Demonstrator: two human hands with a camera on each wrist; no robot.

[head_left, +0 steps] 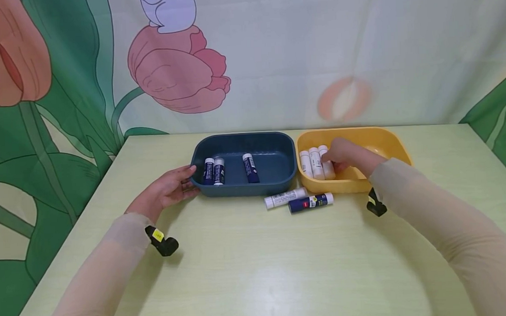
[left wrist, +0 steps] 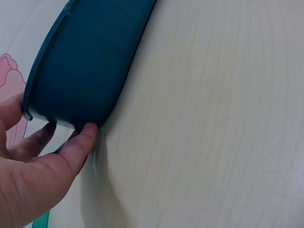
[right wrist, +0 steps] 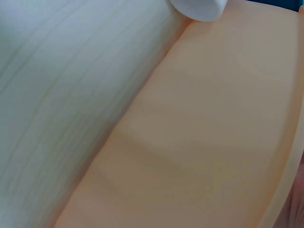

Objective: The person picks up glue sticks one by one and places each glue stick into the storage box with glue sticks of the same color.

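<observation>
At the left end of the blue tray [head_left: 246, 190], my left hand [head_left: 168, 188] holds the wall, thumb at the rim and fingers against the outside. The left wrist view shows these fingers [left wrist: 80, 142] touching the tray's wall [left wrist: 85, 61]. My right hand [head_left: 347, 153] reaches down into the yellow tray [head_left: 389, 141] and pinches a white glue stick [head_left: 327, 166]; its fingertips are partly hidden. Two more white glue sticks [head_left: 316, 164] lean beside it. In the right wrist view, the tray wall [right wrist: 204, 118] covers most of this hand.
Several dark blue glue sticks [head_left: 250, 168] lie in the blue tray. In front of the trays, a white glue stick [head_left: 285, 198] and a dark blue glue stick [head_left: 310, 202] lie on the table [head_left: 258, 262]. A printed curtain [head_left: 273, 56] hangs behind.
</observation>
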